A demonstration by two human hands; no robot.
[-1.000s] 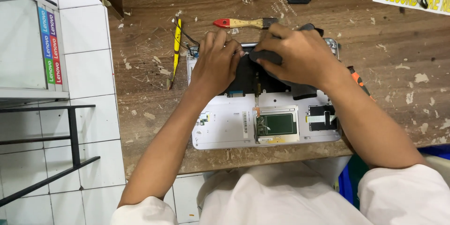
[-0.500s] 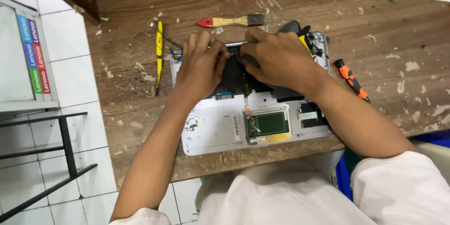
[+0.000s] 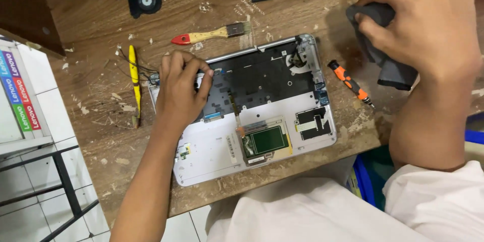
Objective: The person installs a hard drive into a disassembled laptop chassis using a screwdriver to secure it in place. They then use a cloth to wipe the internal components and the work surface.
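right hand [image 3: 428, 25] lifted off laptop shell [image 3: 252, 111], gripping cloth [image 3: 383, 45]

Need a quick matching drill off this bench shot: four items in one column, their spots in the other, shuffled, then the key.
Items
1. yellow pry tool
2. orange screwdriver
3. paintbrush with red handle tip
4. dark grey cloth

Places
A. gripped in the right hand
B. on the table above the opened laptop shell
C. on the table left of the left hand
D. on the table just right of the laptop shell

Pairs: 1-C, 2-D, 3-B, 4-A
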